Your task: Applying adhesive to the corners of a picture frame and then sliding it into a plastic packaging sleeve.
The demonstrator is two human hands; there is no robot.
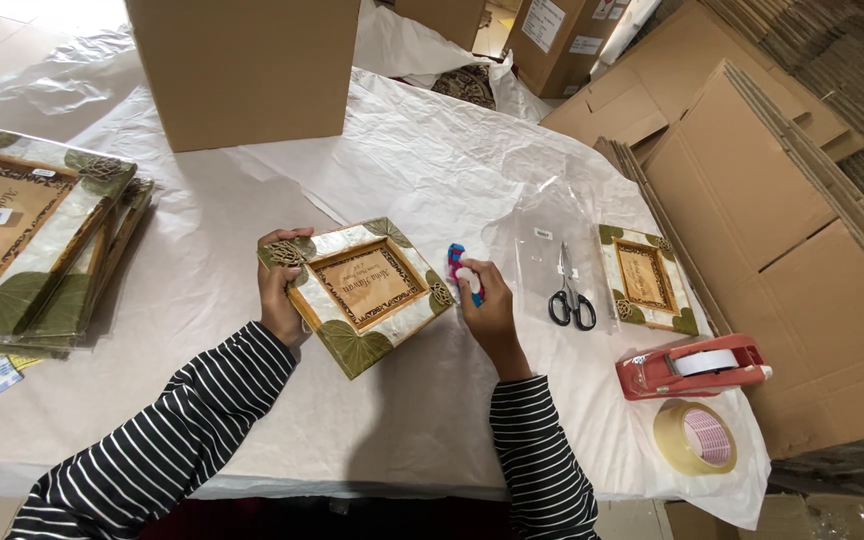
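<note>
**Two hands, one frame on the white sheet**

We see our left hand [280, 298] grasping a small ornate picture frame [360, 293] by its left edge, tilted above the paper-covered table [432, 170]. Our right hand [487, 310] is clenched around a small blue-and-red object [460, 268], too hidden to identify. White labels mark a far brown carton [552, 40], and a pale barcode sticker sits on the left stack of frames [32, 235], cut off at the edge.

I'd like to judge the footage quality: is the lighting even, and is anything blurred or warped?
Head view: soft, even light, faint shadows beneath the left hand and framed plaque; mild glare on the clear plastic bag; edges bow slightly with wide-angle distortion; the right hand looks sharp.
</note>
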